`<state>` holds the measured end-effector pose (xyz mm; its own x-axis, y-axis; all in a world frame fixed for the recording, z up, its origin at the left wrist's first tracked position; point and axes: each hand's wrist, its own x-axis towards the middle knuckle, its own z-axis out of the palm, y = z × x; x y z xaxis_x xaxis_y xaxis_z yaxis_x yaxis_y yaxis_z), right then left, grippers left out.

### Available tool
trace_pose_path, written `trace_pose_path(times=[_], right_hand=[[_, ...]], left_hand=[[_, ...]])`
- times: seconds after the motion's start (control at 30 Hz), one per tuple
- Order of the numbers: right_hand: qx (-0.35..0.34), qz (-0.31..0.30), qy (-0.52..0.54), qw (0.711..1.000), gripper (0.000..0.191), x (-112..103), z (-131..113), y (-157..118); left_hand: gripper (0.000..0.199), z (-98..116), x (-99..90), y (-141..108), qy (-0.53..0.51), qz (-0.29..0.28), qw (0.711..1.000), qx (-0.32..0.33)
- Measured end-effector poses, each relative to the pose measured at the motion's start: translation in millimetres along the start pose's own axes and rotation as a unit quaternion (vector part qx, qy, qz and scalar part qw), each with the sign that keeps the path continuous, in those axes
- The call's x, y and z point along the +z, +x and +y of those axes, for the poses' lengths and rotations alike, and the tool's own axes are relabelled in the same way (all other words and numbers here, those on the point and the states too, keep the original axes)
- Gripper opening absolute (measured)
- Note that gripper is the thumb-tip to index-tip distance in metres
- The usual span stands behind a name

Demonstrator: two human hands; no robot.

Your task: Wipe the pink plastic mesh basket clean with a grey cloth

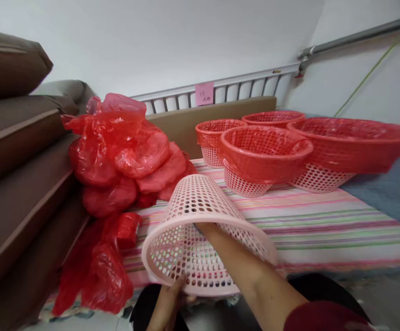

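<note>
A pale pink perforated plastic basket [203, 195] is tipped on its side in front of me, its mouth facing my body. At the lower rim, my left hand [175, 290] is closed, with the thumb on the inside of the rim. My right forearm reaches through the mouth into the basket. Only the back part of my right hand [205, 227] shows there; its fingers are hidden, so I cannot see whether they hold anything. To the left lie a small red roll [128, 230] and a crumpled red plastic bag [106, 280].
Several baskets lined with red plastic bags, such as the front one [265, 154], stand at the right. A heap of red bags [127, 147] lies against stacked brown cushions [20, 207]. Beneath is a striped cloth [324, 230]. A pink note [204, 94] hangs on the radiator [244, 89].
</note>
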<state>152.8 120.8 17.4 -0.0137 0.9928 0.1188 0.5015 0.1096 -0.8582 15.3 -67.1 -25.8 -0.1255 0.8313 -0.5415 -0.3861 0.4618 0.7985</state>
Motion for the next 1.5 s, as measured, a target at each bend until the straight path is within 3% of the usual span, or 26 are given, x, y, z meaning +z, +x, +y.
trace_pose_path(times=[0.07, 0.17, 0.3, 0.4, 0.5, 0.6, 0.7, 0.83, 0.93, 1.03, 1.17, 1.33, 1.5], right_hand=[[0.016, -0.010, 0.010, 1.000, 0.034, 0.4, -0.1, 2.8], [0.027, -0.036, 0.010, 0.999, 0.031, -1.9, -5.2, 4.4], [0.013, -0.042, -0.006, 0.999, 0.028, -2.1, -22.5, -4.9], [0.005, -0.044, -0.091, 0.995, 0.029, 8.3, -36.1, -40.4], [-0.023, -0.105, -0.204, 0.973, 0.041, 19.8, -37.3, -100.2], [-0.069, -0.155, -0.219, 0.961, 0.044, 18.7, -27.4, -152.9], [-0.050, -0.139, -0.200, 0.969, 0.045, 8.1, -20.2, -170.0], [-0.012, -0.053, -0.181, 0.982, 0.051, 4.6, -23.5, -140.6], [-0.005, -0.011, -0.155, 0.988, 0.055, 11.6, -23.6, -99.4], [-0.011, 0.040, -0.105, 0.994, 0.046, 14.8, -13.7, -57.1], [-0.037, 0.036, -0.034, 0.998, 0.041, 13.5, 2.2, -16.9], [-0.039, 0.094, 0.007, 0.995, 0.040, 18.6, 3.1, -0.8], [-0.039, 0.063, -0.007, 0.997, 0.041, 14.0, -12.6, -3.9]], left_hand=[[0.100, 4.5, -2.9, 1.3, -0.030, 0.013, 0.999, 0.007], [0.113, 17.0, -13.1, 3.0, -0.061, 0.065, 0.993, 0.080], [0.097, 30.6, -26.7, 1.7, 0.003, 0.075, 0.991, 0.115], [0.094, 32.0, -28.8, 1.3, -0.001, 0.051, 0.992, 0.112], [0.095, 30.1, -26.1, 1.7, -0.015, 0.038, 0.993, 0.112], [0.081, 27.3, -21.2, -2.3, -0.004, 0.036, 0.994, 0.106], [0.070, 20.1, -13.6, -10.8, -0.025, 0.026, 0.995, 0.088], [0.076, 3.6, -2.7, -20.4, -0.097, 0.002, 0.994, 0.039], [0.086, -5.2, 1.3, -21.1, -0.107, -0.018, 0.994, 0.000], [0.098, -8.0, 2.0, -17.0, -0.112, -0.030, 0.993, -0.001], [0.101, -4.5, 0.9, -14.8, -0.092, -0.035, 0.995, 0.005], [0.096, 12.6, -2.2, -26.8, -0.084, -0.008, 0.996, 0.032], [0.085, 17.0, -4.2, -28.2, -0.070, 0.032, 0.995, 0.056]])
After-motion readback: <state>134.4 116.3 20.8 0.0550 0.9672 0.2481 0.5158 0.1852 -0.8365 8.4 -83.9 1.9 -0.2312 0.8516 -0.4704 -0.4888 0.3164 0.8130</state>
